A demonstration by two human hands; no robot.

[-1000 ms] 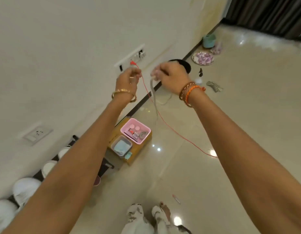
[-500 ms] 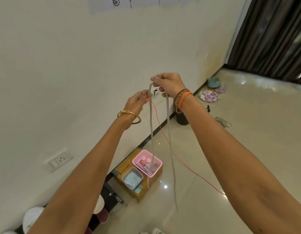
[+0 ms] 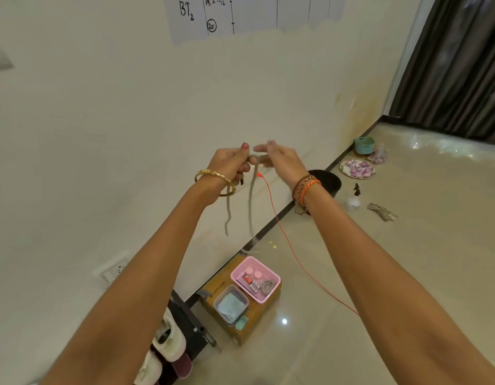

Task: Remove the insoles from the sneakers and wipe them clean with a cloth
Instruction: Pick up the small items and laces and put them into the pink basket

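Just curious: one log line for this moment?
left hand: grips grey lace | right hand: fingers on lace | sneakers: untouched on rack
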